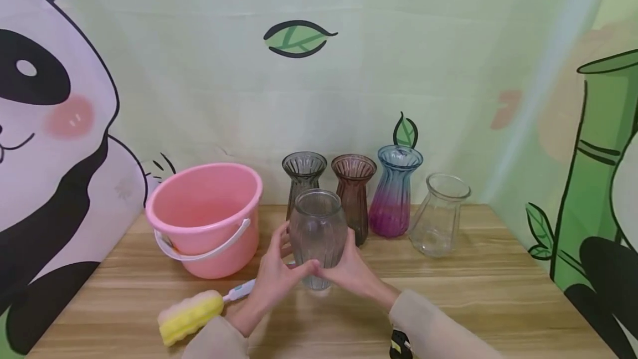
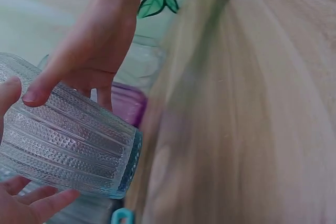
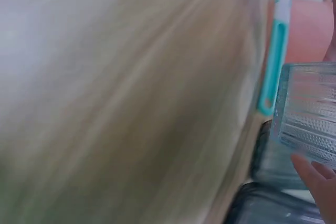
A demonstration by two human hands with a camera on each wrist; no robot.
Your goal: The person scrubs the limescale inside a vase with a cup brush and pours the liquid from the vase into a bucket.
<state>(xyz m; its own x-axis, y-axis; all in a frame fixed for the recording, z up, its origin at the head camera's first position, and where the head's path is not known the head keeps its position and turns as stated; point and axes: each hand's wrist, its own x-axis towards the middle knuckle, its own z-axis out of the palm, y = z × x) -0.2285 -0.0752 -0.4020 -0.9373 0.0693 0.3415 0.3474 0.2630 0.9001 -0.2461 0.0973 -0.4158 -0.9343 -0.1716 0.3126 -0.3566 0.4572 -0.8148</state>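
Observation:
A clear, ribbed glass vase [image 1: 319, 231] is held upright between both hands, in front of the row of other vases. My left hand [image 1: 281, 270] grips its left side, and my right hand [image 1: 356, 273] grips its right side, thumbs on the near face. In the left wrist view the vase [image 2: 68, 129] shows a dotted, ribbed surface and a thick base that looks off the table. Left of my hands lies a sponge brush [image 1: 191, 317] with a yellow and pale head; my left hand partly hides its handle. The right wrist view shows the brush's teal handle [image 3: 274, 61].
A pink bucket [image 1: 219, 259] with a white handle stands at the left. Behind the held vase are a grey vase [image 1: 303, 173] and a brown vase [image 1: 355, 181]. Further right stand a blue-purple vase [image 1: 394, 198] and a clear flared vase [image 1: 437, 220]. A printed cloth backdrop rises behind the wooden table [image 1: 478, 298].

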